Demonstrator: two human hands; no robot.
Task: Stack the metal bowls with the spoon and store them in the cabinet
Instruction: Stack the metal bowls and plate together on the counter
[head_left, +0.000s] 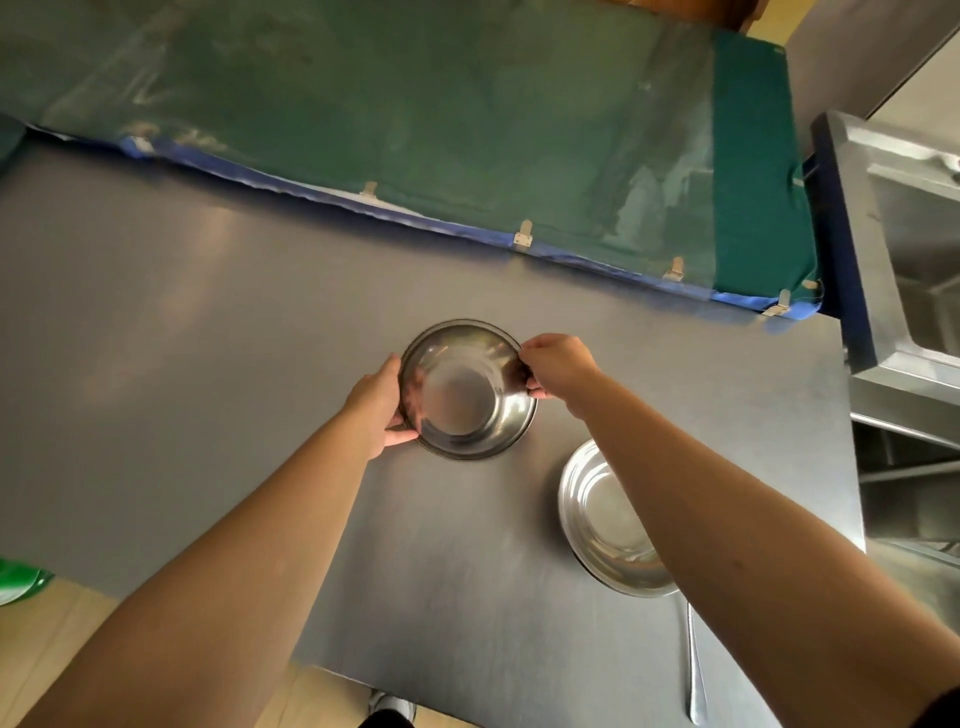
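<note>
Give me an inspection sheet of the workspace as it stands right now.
Surface: grey metal table, mostly bare.
Job's things: far bowl upright on the table or just above it, held at its rim on both sides; near bowl upright, partly hidden by the right forearm; spoon lying near the table's front edge, apart from both bowls. Nothing stacked yet.
Clutter: nothing seen.
Grippers: left hand and right hand both grip the far bowl.
Cables: nothing seen.
Surroundings: green padded panel behind the table; steel sink unit at right; green object on the floor at left.
</note>
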